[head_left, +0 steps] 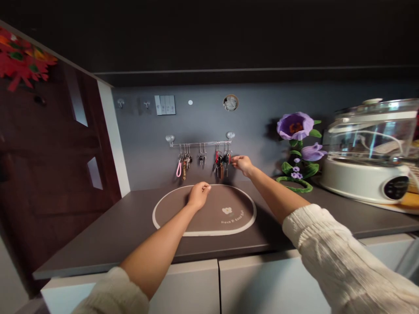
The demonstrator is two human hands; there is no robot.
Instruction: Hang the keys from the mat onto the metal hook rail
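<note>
My right hand (242,164) reaches to the wall, its fingers pinched at the rightmost bunch of keys (227,158) on a clear rail (201,144). The fingertips touch the edge of that bunch, which has red and black parts. Left of it hang more keys (187,161), one set with a pink loop strap (178,168). A brown tag (221,171) hangs among the right-hand keys. My left hand (199,195) is above an oval brown mat (203,218) with its fingers curled in; nothing shows in it, though the palm is hidden.
A purple crocheted flower (295,126) stands on the dark counter (114,226), beside a white appliance with a clear top (363,174). Wall hooks (121,103) and a switch panel (165,105) are on the wall. A dark cabinet (209,39) overhangs the counter.
</note>
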